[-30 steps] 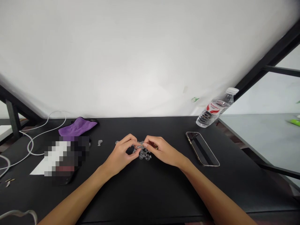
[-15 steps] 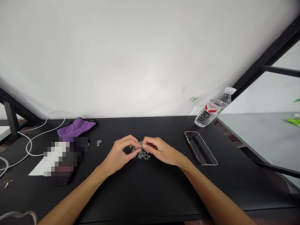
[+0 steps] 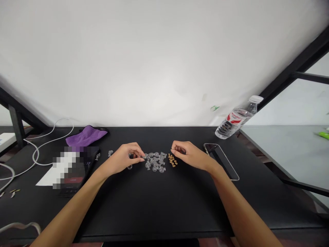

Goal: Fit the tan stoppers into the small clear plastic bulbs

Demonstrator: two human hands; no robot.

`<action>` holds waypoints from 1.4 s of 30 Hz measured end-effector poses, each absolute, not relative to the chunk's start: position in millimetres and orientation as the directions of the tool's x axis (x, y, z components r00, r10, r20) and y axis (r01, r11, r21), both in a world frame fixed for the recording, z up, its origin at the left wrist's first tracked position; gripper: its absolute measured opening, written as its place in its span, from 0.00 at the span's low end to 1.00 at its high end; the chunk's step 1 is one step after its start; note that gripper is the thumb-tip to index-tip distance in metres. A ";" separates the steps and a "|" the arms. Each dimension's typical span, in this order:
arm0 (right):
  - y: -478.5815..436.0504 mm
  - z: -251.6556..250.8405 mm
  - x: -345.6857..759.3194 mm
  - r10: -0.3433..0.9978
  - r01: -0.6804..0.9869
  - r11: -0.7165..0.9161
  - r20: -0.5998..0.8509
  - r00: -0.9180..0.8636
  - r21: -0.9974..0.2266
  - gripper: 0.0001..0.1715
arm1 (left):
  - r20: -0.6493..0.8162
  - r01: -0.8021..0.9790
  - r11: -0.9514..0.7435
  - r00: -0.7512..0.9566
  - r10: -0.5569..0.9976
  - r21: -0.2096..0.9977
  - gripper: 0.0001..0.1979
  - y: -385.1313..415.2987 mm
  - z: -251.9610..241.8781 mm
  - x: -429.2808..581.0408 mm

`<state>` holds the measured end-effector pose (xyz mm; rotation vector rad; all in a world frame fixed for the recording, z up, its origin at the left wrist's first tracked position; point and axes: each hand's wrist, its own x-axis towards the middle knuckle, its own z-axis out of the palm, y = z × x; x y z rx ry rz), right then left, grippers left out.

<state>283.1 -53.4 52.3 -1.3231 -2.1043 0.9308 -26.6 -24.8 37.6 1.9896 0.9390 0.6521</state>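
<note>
Several tiny clear bottles with round bodies lie in a loose cluster at the middle of the black table. At the cluster's left edge, my left hand pinches a small clear bottle between thumb and fingers. Another clear piece shows partly under this hand. My right hand is to the right of the cluster, its fingers curled and thumb against them. What its fingertips hold, if anything, cannot be made out. Just below those fingertips sits a small pile of tan cork stoppers.
Two more small clear bottles, one of them a bottle, lie left of my hands. Farther left are a purple cloth, a blurred dark device and a white cable. A phone and water bottle are at right.
My hands were together over the cluster and have moved apart, left hand leftward, right hand rightward. The clear bottles and the cork stoppers now show between them.
</note>
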 end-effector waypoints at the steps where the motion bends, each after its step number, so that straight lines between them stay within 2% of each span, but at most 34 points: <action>1: -52.2 51.7 287.2 0.906 0.596 0.298 0.023 -0.423 -0.746 0.14 | 0.105 0.393 -0.406 0.599 0.794 0.825 0.06 -24.1 35.9 -27.3; 5: -50.6 49.5 296.2 0.881 0.632 0.294 -0.053 -0.469 -0.717 0.13 | 0.105 0.459 -0.463 0.615 0.782 0.758 0.02 -24.5 26.9 -23.3; 11: -50.7 47.6 301.1 0.853 0.651 0.257 -0.149 -0.501 -0.714 0.12 | 0.149 0.460 -0.504 0.613 0.776 0.731 0.07 -25.5 19.7 -19.0; 18: -50.9 44.3 304.5 0.838 0.663 0.255 -0.180 -0.515 -0.704 0.10 | 0.176 0.536 -0.507 0.551 0.816 0.675 0.10 -16.0 33.8 -35.9; 23: -50.8 46.6 303.4 0.874 0.653 0.263 -0.111 -0.474 -0.711 0.12 | 0.115 0.648 -0.473 0.515 0.850 0.597 0.09 -6.1 38.5 -58.1; 32: -50.5 45.2 296.4 0.879 0.637 0.295 -0.059 -0.473 -0.712 0.13 | 0.035 0.650 -0.466 0.561 0.827 0.600 0.08 -8.2 35.2 -59.1; 37: -52.5 42.3 285.8 0.859 0.606 0.313 -0.054 -0.509 -0.731 0.10 | 0.084 0.598 -0.482 0.570 0.817 0.640 0.05 -10.0 32.8 -50.2; 42: -52.7 37.2 275.1 0.833 0.598 0.393 -0.005 -0.553 -0.699 0.07 | 0.166 0.526 -0.442 0.490 0.856 0.727 0.04 -19.1 43.4 -36.4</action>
